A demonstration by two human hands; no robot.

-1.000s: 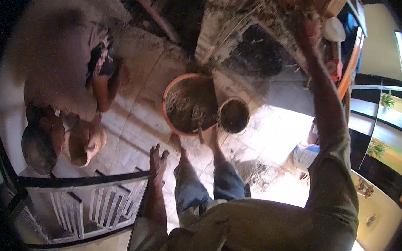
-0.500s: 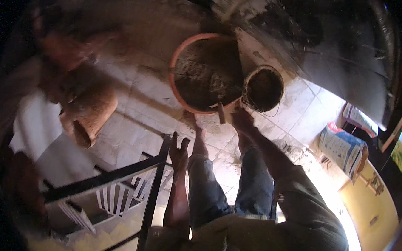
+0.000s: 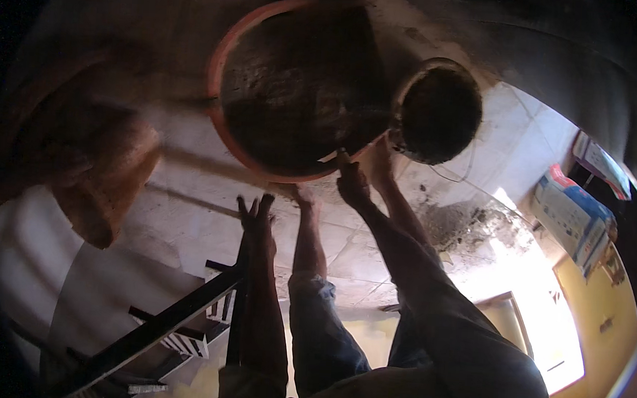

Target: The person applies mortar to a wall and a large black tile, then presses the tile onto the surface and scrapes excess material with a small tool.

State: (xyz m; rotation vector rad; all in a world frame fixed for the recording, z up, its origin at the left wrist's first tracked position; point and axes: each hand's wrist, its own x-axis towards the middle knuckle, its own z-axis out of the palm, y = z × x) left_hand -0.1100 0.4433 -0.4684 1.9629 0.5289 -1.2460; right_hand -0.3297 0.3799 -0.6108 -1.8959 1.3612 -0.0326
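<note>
A wide tub [image 3: 217, 94] with an orange rim stands on the floor in front of me, dark grey mortar-like stuff inside. Over its near right edge lies a trowel [image 3: 343, 157], its short handle gripped by my right hand [image 3: 353, 185]. My left hand [image 3: 257, 213] is held out at the top of a black railing [image 3: 172, 327], fingers spread and nothing in them. I cannot tell if it touches the rail. Beside the tub on the right stands a smaller bucket [image 3: 406, 95] with dark contents and a thin wire handle.
My bare feet are close to the tub. Grey debris [image 3: 470, 226] is scattered on the tiled floor at right, near a printed bag [image 3: 573, 214]. A rough brown rounded object [image 3: 111, 186] is at left. Bright light enters at lower right.
My right hand has come to the trowel's handle and closed on it. The left hand has shifted slightly left and up. The tub and bucket appear larger and nearer.
</note>
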